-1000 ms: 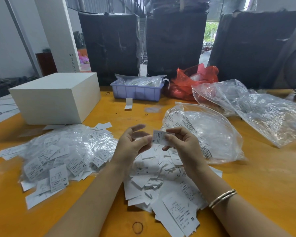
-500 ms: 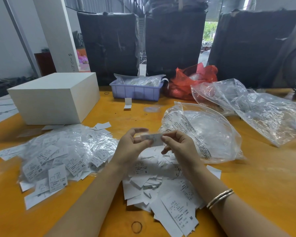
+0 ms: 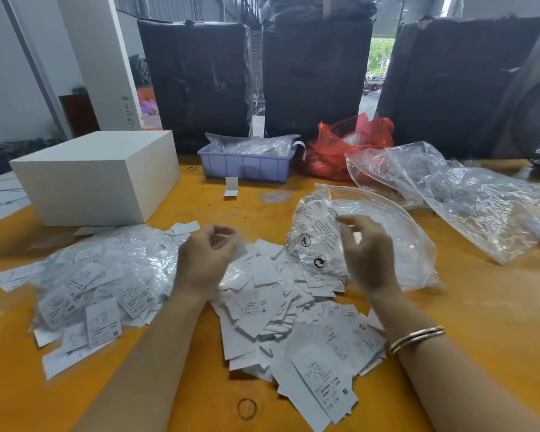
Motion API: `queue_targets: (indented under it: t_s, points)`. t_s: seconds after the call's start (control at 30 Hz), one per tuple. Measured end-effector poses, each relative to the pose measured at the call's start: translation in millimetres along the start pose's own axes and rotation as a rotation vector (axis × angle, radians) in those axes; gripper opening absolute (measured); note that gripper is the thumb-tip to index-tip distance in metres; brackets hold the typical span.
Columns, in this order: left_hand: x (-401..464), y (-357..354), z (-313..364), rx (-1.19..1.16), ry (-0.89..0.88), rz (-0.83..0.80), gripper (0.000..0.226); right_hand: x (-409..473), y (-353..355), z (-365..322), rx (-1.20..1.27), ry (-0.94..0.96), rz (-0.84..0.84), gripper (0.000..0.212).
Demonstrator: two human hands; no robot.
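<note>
My left hand (image 3: 206, 260) hangs over the near edge of the loose heap of small white paper size labels (image 3: 278, 310) in the middle of the orange table top (image 3: 480, 322). Its fingers are curled in towards the palm. There is a pale blur at the fingertips that may be one label pinched there, but I cannot tell for sure. My right hand (image 3: 367, 254) hovers just above the far right of the same heap, in front of the crumpled clear plastic bag with black printed warnings (image 3: 315, 241). Its fingers are loosely bent and spread, with nothing between them that I can see.

I expect these labels to weigh almost nothing. They are thin, flat and a little slick, and they lie overlapped at all angles (S, M and XS print face up here and there). A flat press would probably drag several along, so I would take one by a free corner or short edge, thumb against forefinger. A light pinch should do, since a hard one would likely crease the paper.

To my left lies a second mound of labels in thin clear film (image 3: 100, 275), just in front of a plain white box (image 3: 100, 179). A brown rubber band (image 3: 247, 409) lies near me.
</note>
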State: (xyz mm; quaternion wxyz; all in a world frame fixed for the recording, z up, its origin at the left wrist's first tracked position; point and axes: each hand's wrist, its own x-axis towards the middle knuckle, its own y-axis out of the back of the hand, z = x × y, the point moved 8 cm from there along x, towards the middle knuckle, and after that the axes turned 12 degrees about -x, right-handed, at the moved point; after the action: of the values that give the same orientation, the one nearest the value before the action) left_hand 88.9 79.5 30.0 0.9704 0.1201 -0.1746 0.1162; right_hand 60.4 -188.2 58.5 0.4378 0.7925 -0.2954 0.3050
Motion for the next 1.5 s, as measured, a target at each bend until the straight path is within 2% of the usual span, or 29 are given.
queue_targets:
  t_s: [0.07, 0.17, 0.23, 0.37, 0.43, 0.53, 0.67, 0.8, 0.87, 0.9, 0.93, 1.0, 1.1, 1.23, 1.33, 1.4, 1.5]
  points:
    - [3, 13, -5, 0.222, 0.025, 0.071, 0.018, 5, -2, 28, -0.155, -0.093, -0.056, 0.025]
    - [3, 21, -15, 0.575, 0.112, 0.069, 0.029, 1, -31, 60, -0.422, -0.179, -0.391, 0.037]
    - [3, 23, -21, 0.721, 0.156, 0.035, 0.032, -4, -46, 65, -0.603, -0.148, -0.549, 0.04]
    - [3, 22, -16, 0.919, 0.087, 0.047, 0.037, -2, -49, 60, -0.727, -0.089, -0.537, 0.034]
    - [1, 16, -8, 0.933, 0.006, 0.065, 0.036, -1, -47, 60, -0.751, -0.087, -0.507, 0.03]
    - [-5, -1, 6, 0.795, -0.171, 0.047, 0.028, -1, -44, 61, -0.702, -0.11, -0.47, 0.026]
    - [-18, -29, 21, 0.567, -0.354, -0.095, 0.02, 0, -32, 63, -0.51, -0.205, -0.35, 0.017]
    - [-21, -38, 25, 0.414, -0.37, -0.157, 0.018, 4, -11, 60, -0.236, -0.266, -0.146, 0.02]
    - [-22, -42, 26, 0.298, -0.331, -0.205, 0.019, 5, 3, 40, -0.086, -0.175, -0.022, 0.019]
    - [-22, -44, 25, 0.215, -0.293, -0.245, 0.022, 3, 5, 27, 0.024, -0.115, -0.023, 0.017]
    - [-23, -46, 24, 0.13, -0.245, -0.291, 0.025, 1, 2, 13, 0.153, -0.062, -0.085, 0.016]
    - [-24, -52, 20, -0.009, -0.15, -0.379, 0.03, -9, -15, -16, 0.404, -0.007, -0.334, 0.02]
    - [-28, -59, 22, -0.143, -0.083, -0.468, 0.03, -28, -40, -46, 0.591, -0.003, -0.645, 0.025]
    - [-26, -56, 23, -0.236, -0.096, -0.431, 0.013, -42, -62, -54, 0.589, -0.033, -0.767, 0.023]
    - [-20, -48, 14, -0.38, -0.012, -0.318, 0.009, -40, -65, -49, 0.461, -0.039, -0.675, 0.028]
    - [-15, -42, 5, -0.456, 0.058, -0.222, 0.014, -40, -66, -52, 0.217, 0.097, -0.636, 0.032]
    - [-12, -36, -2, -0.52, 0.118, -0.147, 0.029, -58, -77, -66, -0.142, 0.391, -0.709, 0.044]
